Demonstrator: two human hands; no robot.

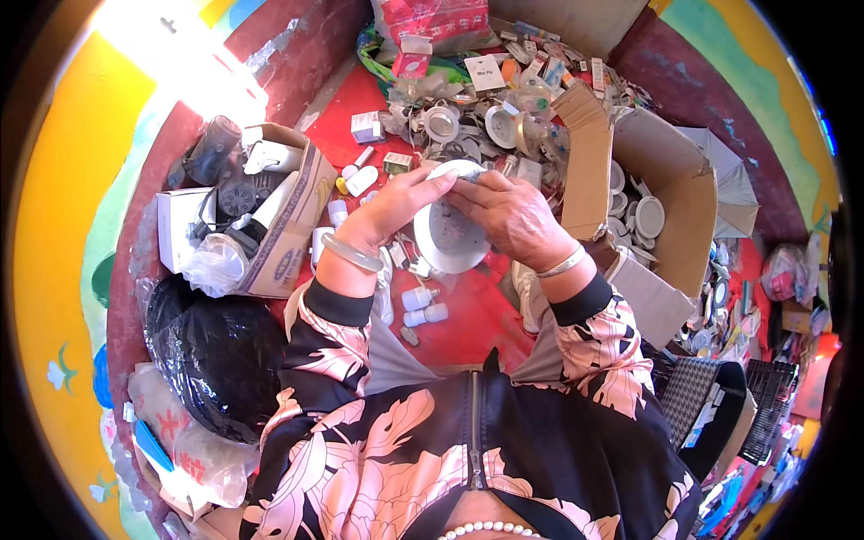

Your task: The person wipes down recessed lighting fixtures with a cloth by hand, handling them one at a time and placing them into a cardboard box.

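Observation:
In front of me, both hands grip a round white lamp (450, 249), dish-shaped with a greyish inner face. My left hand (407, 205) holds its far left edge, thumb stretched across the top. Bent over the far right part, the fingers of my right hand (515, 216) press on it, and their tips are partly hidden. A pale rim (457, 168) shows above the fingers; whether it is a separate piece I cannot tell. Below the lamp, white bulbs (425, 315) lie on the red cloth (468, 328) between my feet.
A carton (301, 211) of dark and white appliances stands left, above a black plastic bag (211, 360). To the right, an open cardboard box (670, 180) contains round white lamps (648, 218). Ahead lies a heap of lamps (441, 124), small packages and plastic wrap.

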